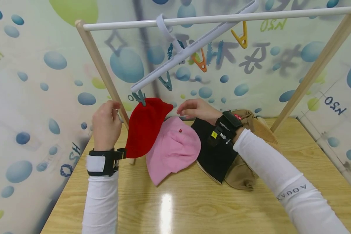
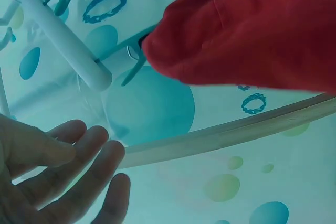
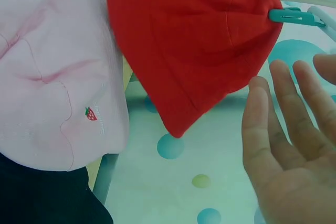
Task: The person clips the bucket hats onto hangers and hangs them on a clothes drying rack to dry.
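A red bucket hat (image 1: 146, 130) hangs from the low left end of a tilted white clip hanger (image 1: 175, 58). The teal clip (image 1: 139, 98) bites its crown. Left of the hat, my left hand (image 1: 106, 126) is raised with nothing in it; the left wrist view shows its fingers (image 2: 97, 169) loosely bent, apart from the clip and cloth. My right hand (image 1: 203, 110) hovers right of the hat, over the other hats, also holding nothing. In the right wrist view its fingers (image 3: 289, 98) are spread beside the hat's edge.
The hanger hooks over a white rod (image 1: 123, 25) on wooden posts. Free teal (image 1: 166, 82), orange (image 1: 201, 61) and yellow (image 1: 241, 36) clips hang from it. On the wooden table (image 1: 140, 208) lie a pink hat (image 1: 175, 149), a black hat (image 1: 214, 159) and brown hats (image 1: 241, 177).
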{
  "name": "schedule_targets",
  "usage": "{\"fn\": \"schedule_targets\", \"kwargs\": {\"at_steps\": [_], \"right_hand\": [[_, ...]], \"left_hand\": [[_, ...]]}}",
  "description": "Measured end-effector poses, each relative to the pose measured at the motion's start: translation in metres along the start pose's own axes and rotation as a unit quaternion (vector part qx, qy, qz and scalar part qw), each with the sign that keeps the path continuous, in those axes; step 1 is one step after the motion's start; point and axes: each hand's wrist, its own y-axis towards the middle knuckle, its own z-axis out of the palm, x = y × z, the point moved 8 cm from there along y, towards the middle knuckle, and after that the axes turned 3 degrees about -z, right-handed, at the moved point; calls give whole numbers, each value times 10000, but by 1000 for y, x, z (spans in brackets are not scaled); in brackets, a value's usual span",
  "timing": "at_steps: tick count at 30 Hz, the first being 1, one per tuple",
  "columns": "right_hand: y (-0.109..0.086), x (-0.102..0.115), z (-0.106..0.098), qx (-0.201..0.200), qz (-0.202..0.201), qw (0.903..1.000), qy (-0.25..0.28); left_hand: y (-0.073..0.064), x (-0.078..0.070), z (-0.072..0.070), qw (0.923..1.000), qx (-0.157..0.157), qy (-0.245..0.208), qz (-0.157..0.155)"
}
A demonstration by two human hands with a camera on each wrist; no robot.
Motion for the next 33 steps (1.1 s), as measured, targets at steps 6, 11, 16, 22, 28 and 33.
{"fn": "schedule_targets", "kwargs": {"at_steps": [6, 11, 16, 22, 28, 33], "right_hand": [[-2, -2, -3, 14, 41, 10000, -55], [-4, -7, -9, -75, 151, 9998, -136], [-5, -15, -15, -182, 321, 9992, -164], [-7, -22, -21, -209, 444, 9987, -109], [-11, -24, -19, -169, 514, 9985, -45], [-12, -25, -19, -191, 510, 9985, 31]], "left_hand": [[-1, -5, 4, 9998, 172, -92, 42], [-4, -6, 6, 9996, 170, -201, 99], [-9, -9, 6, 9994, 90, -269, 180], [-15, -21, 9, 9982, 102, -303, 516], [-22, -33, 17, 9965, 235, -378, 705], [-31, -40, 33, 9957, 459, -289, 750]]}}
